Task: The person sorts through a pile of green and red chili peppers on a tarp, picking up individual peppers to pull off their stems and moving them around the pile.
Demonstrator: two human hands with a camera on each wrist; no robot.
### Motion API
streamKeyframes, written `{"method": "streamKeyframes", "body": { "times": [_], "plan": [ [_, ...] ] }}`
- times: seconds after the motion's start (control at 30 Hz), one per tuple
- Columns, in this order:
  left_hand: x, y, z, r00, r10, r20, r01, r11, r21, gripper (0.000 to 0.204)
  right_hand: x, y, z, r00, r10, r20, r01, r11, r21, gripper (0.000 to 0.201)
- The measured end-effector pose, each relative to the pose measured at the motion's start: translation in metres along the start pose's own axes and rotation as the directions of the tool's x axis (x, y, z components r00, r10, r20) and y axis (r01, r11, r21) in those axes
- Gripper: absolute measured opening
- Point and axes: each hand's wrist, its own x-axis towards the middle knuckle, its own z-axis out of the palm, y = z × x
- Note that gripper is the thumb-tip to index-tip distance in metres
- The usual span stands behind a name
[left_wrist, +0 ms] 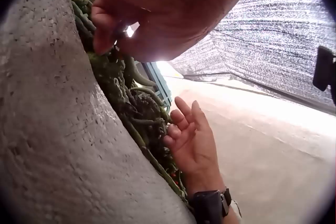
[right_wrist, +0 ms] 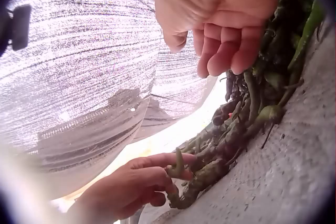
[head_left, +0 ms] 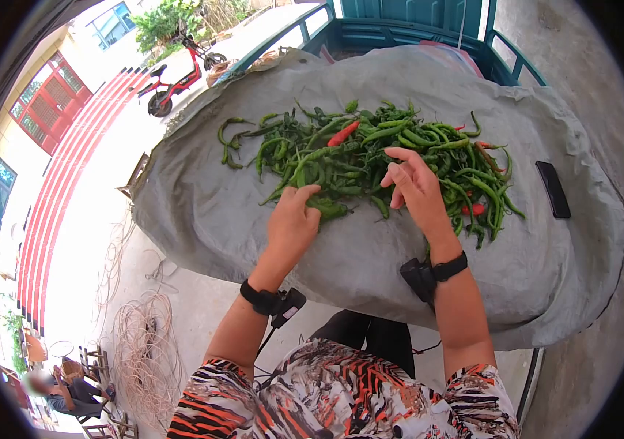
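A wide heap of green chili peppers (head_left: 341,157) lies on a grey cloth (head_left: 224,219). A red chili (head_left: 343,133) rests on top, and another red piece (head_left: 475,209) shows at the right side. At the heap's near left edge, my left hand (head_left: 293,219) pinches a green chili (right_wrist: 179,163) between bent fingers; its tip sticks up past them in the right wrist view. My right hand (head_left: 418,190) hovers over the middle right of the heap, palm turned inward. Its fingers are loosely bent with nothing in them, as the left wrist view (left_wrist: 194,145) also shows.
A black phone (head_left: 553,190) lies on the cloth to the right of the chilies. Behind is a teal cart bed (head_left: 399,31). Farther left stand a red scooter (head_left: 176,77), loose coils of wire (head_left: 147,344) on the ground and a seated person (head_left: 70,395).
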Motion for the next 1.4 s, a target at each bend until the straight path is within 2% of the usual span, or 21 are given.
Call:
{"method": "streamKeyframes", "body": {
  "times": [0.07,0.17,0.2,0.3,0.33,0.43,0.53,0.6,0.63,0.7,0.8,0.9,0.97,1.03,1.1,1.17,1.2,1.3,1.4],
  "plan": [
    [0.001,0.02,-0.007,1.0,-0.017,-0.016,0.015,0.992,-0.123,0.034,-0.001,0.0,-0.001,0.999,0.019,0.042,-0.019,1.0,-0.004,0.036],
    [0.003,0.037,-0.006,0.995,0.069,-0.07,-0.084,0.968,-0.236,0.031,-0.001,-0.001,0.001,0.993,0.082,0.089,-0.08,0.997,-0.024,0.033],
    [0.005,0.037,0.001,0.984,0.141,-0.107,-0.164,0.956,-0.244,0.027,-0.001,-0.001,0.001,0.989,0.107,0.099,-0.104,0.994,-0.035,0.033],
    [0.002,0.047,0.016,0.987,0.137,-0.083,-0.155,0.944,-0.292,0.022,-0.001,-0.001,0.002,0.99,0.102,0.093,-0.104,0.994,0.021,0.033],
    [0.0,0.049,0.019,0.979,0.197,-0.059,-0.205,0.938,-0.279,0.02,-0.001,-0.002,0.002,0.992,0.098,0.076,-0.101,0.994,0.032,0.033],
    [-0.007,0.045,0.031,0.922,0.388,0.004,-0.387,0.919,-0.081,0.021,-0.001,-0.003,0.001,0.995,0.086,0.046,-0.089,0.994,0.059,0.032],
    [-0.011,0.044,0.034,0.913,0.401,0.073,-0.397,0.915,-0.067,0.022,0.002,0.002,-0.002,0.992,0.082,0.091,-0.086,0.995,0.042,0.032],
    [-0.012,0.041,0.035,0.885,0.459,0.071,-0.458,0.888,-0.038,0.021,0.003,0.005,-0.008,0.981,0.11,0.161,-0.11,0.994,-0.007,0.033],
    [-0.013,0.04,0.035,0.871,0.487,0.07,-0.487,0.873,-0.022,0.021,0.003,0.005,-0.008,0.983,0.111,0.148,-0.116,0.993,0.025,0.034],
    [-0.012,0.038,0.032,0.887,0.459,0.04,-0.452,0.884,-0.123,0.02,0.002,0.003,-0.008,0.986,0.116,0.121,-0.128,0.988,0.091,0.035],
    [0.001,0.029,0.018,0.901,0.433,-0.028,-0.431,0.882,-0.19,0.019,0.003,-0.004,-0.005,0.995,0.063,-0.073,-0.037,0.949,0.314,0.032],
    [0.023,0.026,-0.009,0.911,0.382,-0.156,-0.408,0.89,-0.203,0.022,0.006,0.001,-0.014,0.996,0.046,-0.078,-0.018,0.945,0.327,0.032],
    [0.035,0.032,-0.026,0.953,0.232,-0.197,-0.277,0.928,-0.249,0.026,0.005,0.0,-0.011,0.997,0.054,-0.056,-0.034,0.949,0.313,0.033],
    [0.035,0.026,-0.032,0.962,0.158,-0.222,-0.203,0.959,-0.197,0.03,0.004,0.0,-0.008,0.997,0.066,-0.025,-0.056,0.955,0.291,0.032],
    [0.032,0.016,-0.032,0.956,0.173,-0.235,-0.187,0.982,-0.039,0.034,0.004,-0.001,-0.008,0.996,0.083,0.018,-0.085,0.967,0.24,0.033],
    [0.018,0.016,-0.032,0.991,0.118,0.059,-0.119,0.993,0.02,0.038,0.003,-0.003,-0.007,0.995,0.086,0.053,-0.095,0.974,0.207,0.033],
    [0.011,0.017,-0.032,0.976,0.078,0.203,-0.091,0.994,0.057,0.04,0.002,-0.004,-0.007,0.995,0.077,0.069,-0.089,0.976,0.199,0.033],
    [0.0,0.004,-0.01,0.958,0.26,0.125,-0.282,0.933,0.223,0.045,0.002,-0.001,-0.007,0.991,0.078,0.104,-0.097,0.978,0.185,0.033],
    [0.001,0.013,-0.008,0.951,0.165,0.263,-0.245,0.918,0.312,0.046,0.004,0.002,-0.007,0.988,0.083,0.132,-0.104,0.982,0.158,0.032]
  ]
}}
